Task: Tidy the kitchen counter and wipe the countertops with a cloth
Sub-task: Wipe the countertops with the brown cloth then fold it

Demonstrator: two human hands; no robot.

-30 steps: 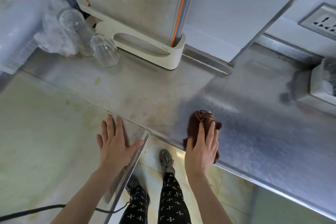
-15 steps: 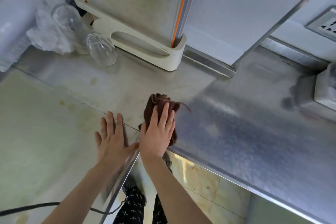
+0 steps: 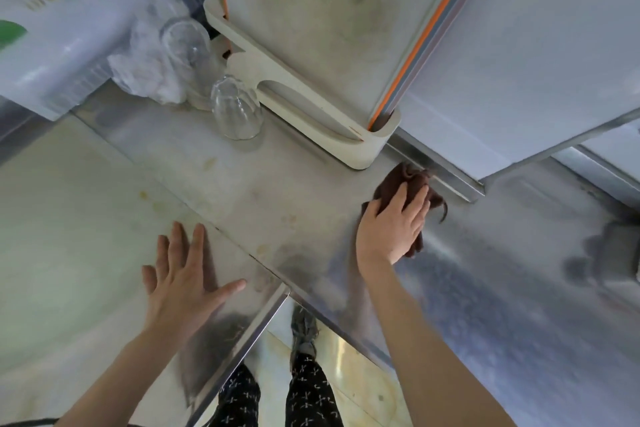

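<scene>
The right hand (image 3: 389,229), fingers nearly flat, pressed the brown cloth (image 3: 410,191) against the bench (image 3: 311,204). Within the second it had swept from the front edge to the back edge beside the board rack (image 3: 311,121); wiping evidently continued. The bunched cloth ran front-to-back. The left hand (image 3: 183,281) lay flat, holding nothing.

You had one wide-angle camera on your head, and it looked steeply down and forward over an inside corner of the steel countertop (image 3: 311,191). It sat close enough that your left hand (image 3: 187,282) and right hand (image 3: 393,229) filled the lower middle, with your legs and the floor visible below the counter edge. The wide lens bent the wall panels at the top, and no second view overlapped it.
</scene>
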